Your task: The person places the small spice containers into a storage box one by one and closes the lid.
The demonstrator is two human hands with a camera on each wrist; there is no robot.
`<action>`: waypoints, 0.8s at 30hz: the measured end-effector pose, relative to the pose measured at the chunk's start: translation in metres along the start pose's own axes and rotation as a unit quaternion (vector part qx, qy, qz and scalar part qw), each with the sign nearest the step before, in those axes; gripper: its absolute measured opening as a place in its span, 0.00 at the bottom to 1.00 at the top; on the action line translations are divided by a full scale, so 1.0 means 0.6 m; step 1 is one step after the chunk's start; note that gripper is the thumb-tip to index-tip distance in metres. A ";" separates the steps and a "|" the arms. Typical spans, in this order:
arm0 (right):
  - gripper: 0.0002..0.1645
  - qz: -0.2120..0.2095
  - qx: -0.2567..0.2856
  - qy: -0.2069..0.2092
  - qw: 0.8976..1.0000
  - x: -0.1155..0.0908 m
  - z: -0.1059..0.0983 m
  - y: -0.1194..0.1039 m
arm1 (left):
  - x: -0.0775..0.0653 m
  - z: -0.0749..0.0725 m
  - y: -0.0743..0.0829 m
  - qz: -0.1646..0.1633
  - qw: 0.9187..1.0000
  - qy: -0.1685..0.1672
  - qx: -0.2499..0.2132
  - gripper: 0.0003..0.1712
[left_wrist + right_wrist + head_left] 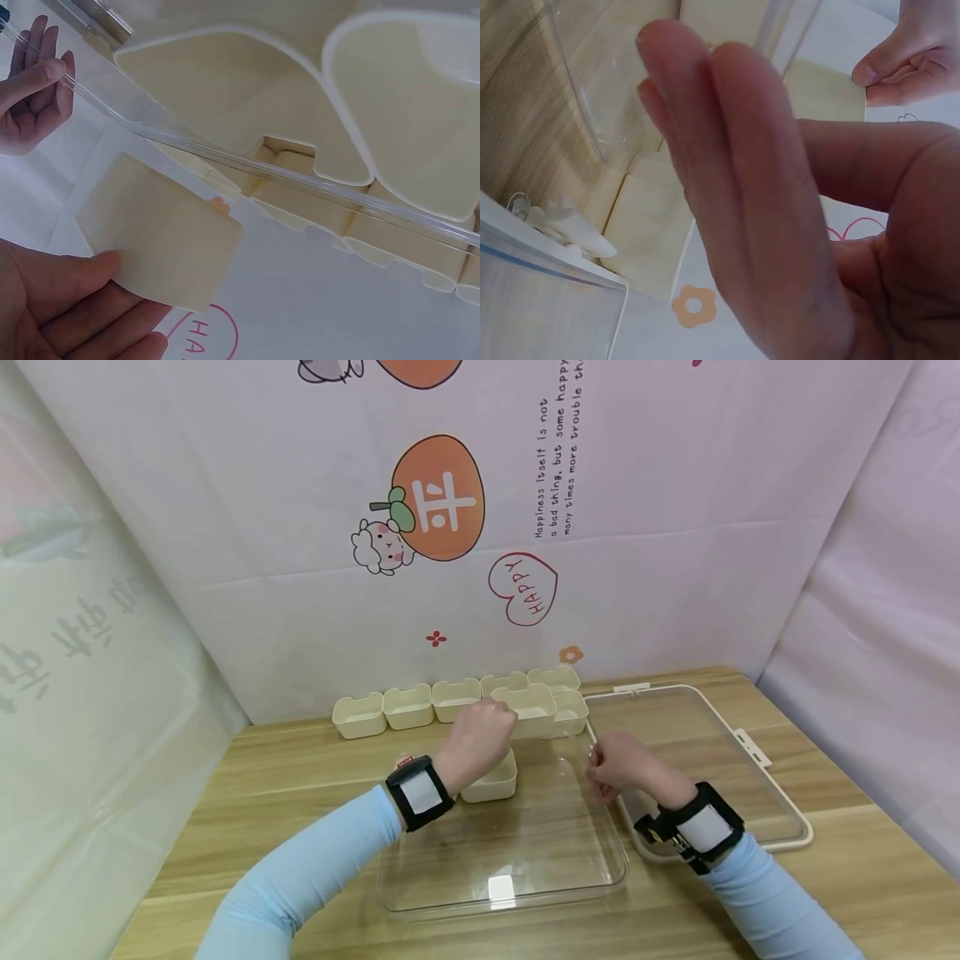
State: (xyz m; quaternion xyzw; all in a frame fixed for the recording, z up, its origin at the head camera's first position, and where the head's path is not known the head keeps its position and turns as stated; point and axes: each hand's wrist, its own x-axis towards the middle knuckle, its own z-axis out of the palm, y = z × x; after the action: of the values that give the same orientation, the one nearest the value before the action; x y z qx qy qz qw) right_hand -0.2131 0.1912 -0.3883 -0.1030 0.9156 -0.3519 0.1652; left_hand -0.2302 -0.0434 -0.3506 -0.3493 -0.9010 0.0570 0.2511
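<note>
My left hand (480, 735) pinches a cream plastic bin (528, 708) by its side and holds it above the far edge of a clear box (540, 835). The left wrist view shows the thumb on the held bin (161, 232), the other fingers behind it. Inside the box stands a cream bin (491, 783), partly covered by the left arm; the left wrist view shows two bins side by side there. By the box's right wall is my right hand (622, 764), its fingers (757, 142) extended, with nothing held. Whether it touches the wall, I cannot tell.
A row of cream bins (408, 706) stands along the back of the wooden table (300, 793), against a printed cloth (300, 610). To the right of the box lies a clear lid (690, 735) with a white rim and clips, partly under the right forearm.
</note>
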 end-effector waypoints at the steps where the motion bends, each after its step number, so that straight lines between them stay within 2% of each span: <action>1: 0.07 0.000 -0.001 0.001 1.000 0.000 0.000 0.000 | 0.000 0.000 0.001 0.003 1.000 0.004 0.001 0.11; 12: 0.07 -0.003 0.000 -0.005 1.000 -0.005 0.001 -0.002 | -0.006 -0.004 0.009 0.017 1.000 0.018 -0.003 0.11; 19: 0.08 -0.009 0.011 -0.029 0.999 -0.013 -0.007 -0.008 | -0.008 -0.008 0.015 0.023 0.999 0.036 -0.006 0.10; 24: 0.09 -0.012 0.014 -0.038 0.999 -0.014 -0.010 -0.008 | -0.009 -0.014 0.020 0.026 0.999 0.028 -0.015 0.10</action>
State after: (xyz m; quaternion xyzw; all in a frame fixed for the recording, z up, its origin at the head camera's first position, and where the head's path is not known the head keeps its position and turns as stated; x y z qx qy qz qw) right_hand -0.2074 0.1939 -0.3786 -0.1254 0.9021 -0.3628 0.1973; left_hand -0.2155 -0.0383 -0.3488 -0.3780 -0.8848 0.0406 0.2695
